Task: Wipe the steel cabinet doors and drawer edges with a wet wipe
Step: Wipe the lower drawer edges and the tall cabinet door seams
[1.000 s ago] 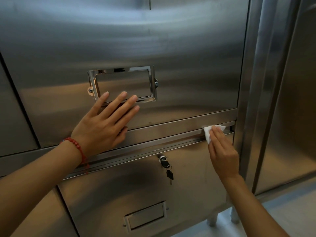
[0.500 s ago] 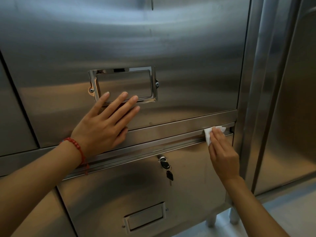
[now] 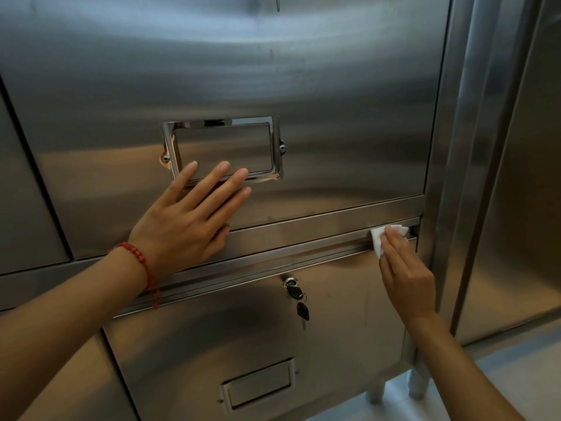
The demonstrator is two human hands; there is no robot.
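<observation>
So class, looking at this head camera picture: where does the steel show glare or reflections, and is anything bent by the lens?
Head view: a pale bluish glare band arcs across the upper door; warm reflections of the arms tint the steel around the left hand and on the drawer front; the label frame mirrors brightly; the wide-angle lens bows the cabinet's straight edges; the right hand and wipe look sharp.

Steel cabinet (image 3: 303,71) stands on round legs (image 3: 417,385) on pale floor (image 3: 516,375).

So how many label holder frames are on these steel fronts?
2. The upper label frame sits on the big door, under the left hand's fingertips; the lower label frame is on the drawer below the keys. Others may lie out of view.
</observation>
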